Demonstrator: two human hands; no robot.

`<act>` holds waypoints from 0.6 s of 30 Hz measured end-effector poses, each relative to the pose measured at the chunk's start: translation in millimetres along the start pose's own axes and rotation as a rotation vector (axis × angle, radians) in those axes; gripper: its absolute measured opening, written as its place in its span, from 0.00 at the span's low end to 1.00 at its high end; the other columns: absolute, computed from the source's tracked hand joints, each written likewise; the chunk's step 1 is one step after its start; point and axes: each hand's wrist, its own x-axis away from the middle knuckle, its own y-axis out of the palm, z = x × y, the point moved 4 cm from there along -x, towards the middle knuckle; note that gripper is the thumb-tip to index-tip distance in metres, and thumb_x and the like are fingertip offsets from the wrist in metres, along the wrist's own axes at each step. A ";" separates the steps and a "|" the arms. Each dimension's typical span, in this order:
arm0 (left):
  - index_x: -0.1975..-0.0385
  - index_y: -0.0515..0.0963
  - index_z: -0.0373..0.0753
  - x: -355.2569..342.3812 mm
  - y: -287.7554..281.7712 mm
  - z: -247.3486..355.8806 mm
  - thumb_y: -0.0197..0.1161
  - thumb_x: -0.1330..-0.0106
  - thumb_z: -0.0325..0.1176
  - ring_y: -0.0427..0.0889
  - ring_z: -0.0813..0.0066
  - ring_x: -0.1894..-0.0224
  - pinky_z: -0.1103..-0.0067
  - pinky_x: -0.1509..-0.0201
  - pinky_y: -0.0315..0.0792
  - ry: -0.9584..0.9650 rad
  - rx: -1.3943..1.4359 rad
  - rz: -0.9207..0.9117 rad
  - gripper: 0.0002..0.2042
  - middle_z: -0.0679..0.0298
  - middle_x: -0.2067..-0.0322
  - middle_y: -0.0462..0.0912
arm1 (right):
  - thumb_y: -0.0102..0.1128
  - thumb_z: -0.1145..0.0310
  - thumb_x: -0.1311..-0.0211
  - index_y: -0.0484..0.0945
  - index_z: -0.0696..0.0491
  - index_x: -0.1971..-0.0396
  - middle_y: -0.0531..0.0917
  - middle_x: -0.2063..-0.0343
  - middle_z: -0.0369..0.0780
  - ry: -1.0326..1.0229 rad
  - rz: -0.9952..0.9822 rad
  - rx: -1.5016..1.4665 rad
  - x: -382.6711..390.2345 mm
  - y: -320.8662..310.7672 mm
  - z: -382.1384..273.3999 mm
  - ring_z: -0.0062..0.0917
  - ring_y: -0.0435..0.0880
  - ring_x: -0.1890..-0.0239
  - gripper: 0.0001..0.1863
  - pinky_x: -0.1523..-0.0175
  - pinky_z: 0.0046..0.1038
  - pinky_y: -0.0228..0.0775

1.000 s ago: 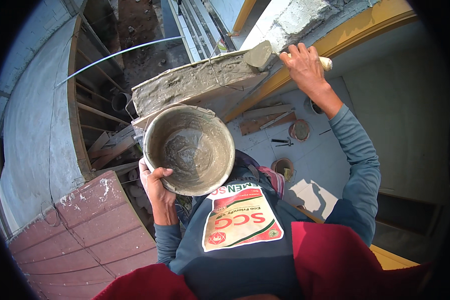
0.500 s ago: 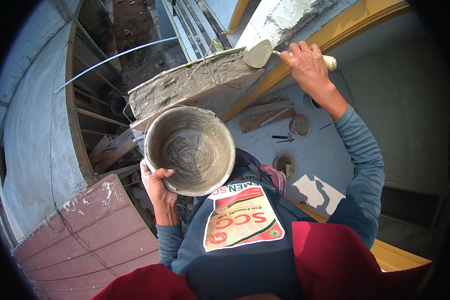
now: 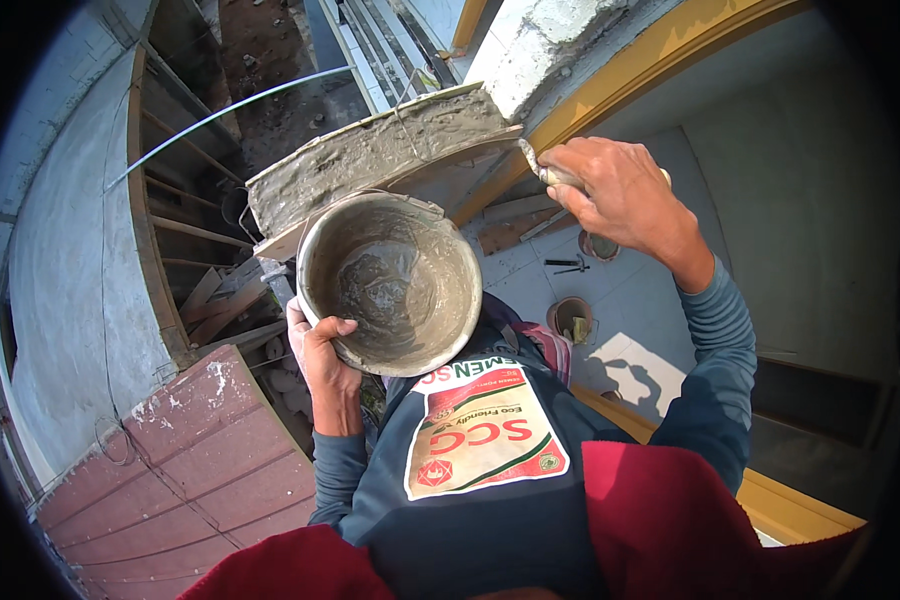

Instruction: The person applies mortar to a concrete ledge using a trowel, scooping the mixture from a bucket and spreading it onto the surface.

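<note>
My left hand (image 3: pixel 322 355) grips the rim of a mortar-smeared bucket (image 3: pixel 448 275), thumb over the edge and fingers outside. Wet grey mortar (image 3: pixel 378 285) coats its inside and lies in the bottom. My right hand (image 3: pixel 620 195) is closed around the pale handle of a trowel (image 3: pixel 528 153), to the right of the formwork. The trowel's neck is smeared with mortar; its blade is hard to make out against the board. Just beyond the bucket, wet mortar (image 3: pixel 370 150) fills a long narrow wooden form (image 3: pixel 290 240), with a thin wire across it.
A yellow frame (image 3: pixel 660 75) runs past rough white masonry (image 3: pixel 545 50) at upper right. Far below, a tiled floor (image 3: pixel 520 285) holds a hammer (image 3: pixel 568 265), a small bucket (image 3: pixel 570 318) and boards. Reddish sheeting (image 3: pixel 190 450) lies at lower left; a pale pipe (image 3: pixel 230 112) arcs above it.
My right hand has drawn the trowel off the mortar's right end, down and toward me, turning its blade. The bucket, still in my left hand, has shifted slightly right and nearer.
</note>
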 end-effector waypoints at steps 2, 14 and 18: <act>0.57 0.71 0.37 -4.1 2.2 -5.1 0.53 0.61 0.09 0.84 0.62 0.57 0.70 0.50 0.82 -0.007 -0.008 -0.026 0.26 0.56 0.58 0.82 | 0.63 0.66 0.38 0.80 0.57 0.58 0.82 0.68 0.45 -0.024 -0.128 -0.036 5.6 24.3 -17.4 0.42 0.84 0.62 0.13 0.57 0.41 0.76; 0.50 0.70 0.36 -8.9 39.1 -14.3 0.53 0.61 0.09 0.82 0.59 0.51 0.68 0.44 0.80 -0.119 -0.093 -0.127 0.31 0.56 0.52 0.80 | 0.60 0.64 0.36 0.79 0.57 0.63 0.80 0.73 0.47 0.066 0.101 -0.343 48.5 115.3 -9.4 0.46 0.84 0.68 0.11 0.62 0.44 0.76; 0.47 0.69 0.36 -13.1 39.3 -21.8 0.53 0.62 0.09 0.81 0.58 0.50 0.67 0.44 0.80 -0.135 -0.169 -0.125 0.34 0.56 0.51 0.79 | 0.60 0.65 0.37 0.79 0.58 0.63 0.80 0.72 0.48 0.148 0.051 -0.461 70.5 132.8 0.6 0.47 0.84 0.68 0.11 0.61 0.45 0.75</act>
